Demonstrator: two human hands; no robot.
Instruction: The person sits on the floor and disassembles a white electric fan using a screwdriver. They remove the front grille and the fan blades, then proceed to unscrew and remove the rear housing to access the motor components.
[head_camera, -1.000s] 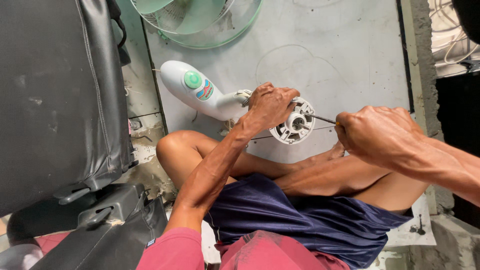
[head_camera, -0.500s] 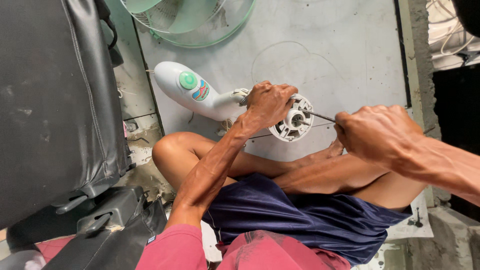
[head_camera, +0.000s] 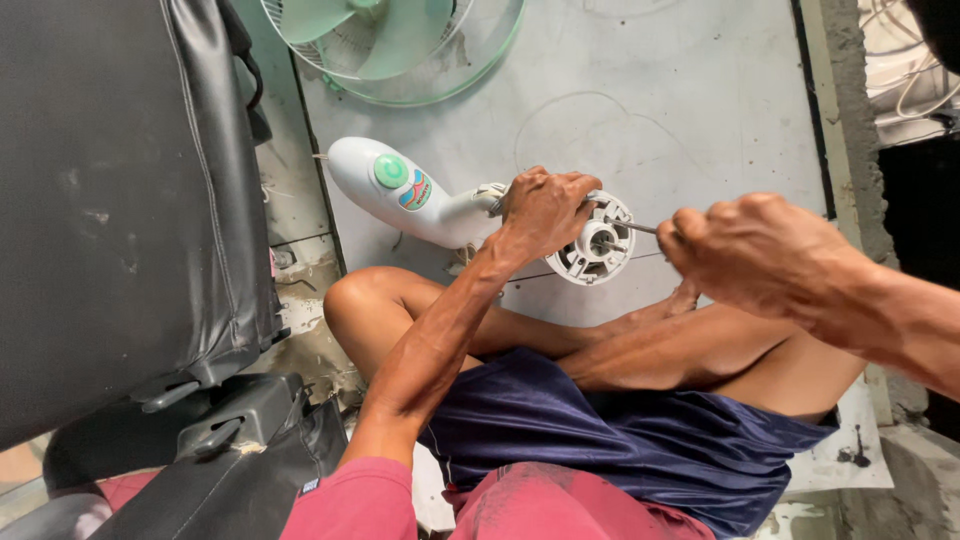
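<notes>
Since 1 second ago almost nothing has shifted: the left hand (head_camera: 545, 208) stays clenched over the white fan motor housing (head_camera: 597, 240) on the floor just beyond the crossed legs, and the right hand (head_camera: 755, 250) keeps its fist on the screwdriver (head_camera: 640, 228), tip at the housing's centre, so the work there continues.

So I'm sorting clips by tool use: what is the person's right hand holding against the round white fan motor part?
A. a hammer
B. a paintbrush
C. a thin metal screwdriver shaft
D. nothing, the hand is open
C: the right hand is closed around a tool whose thin metal shaft runs into the centre of the round white motor part, which the left hand steadies.
</notes>
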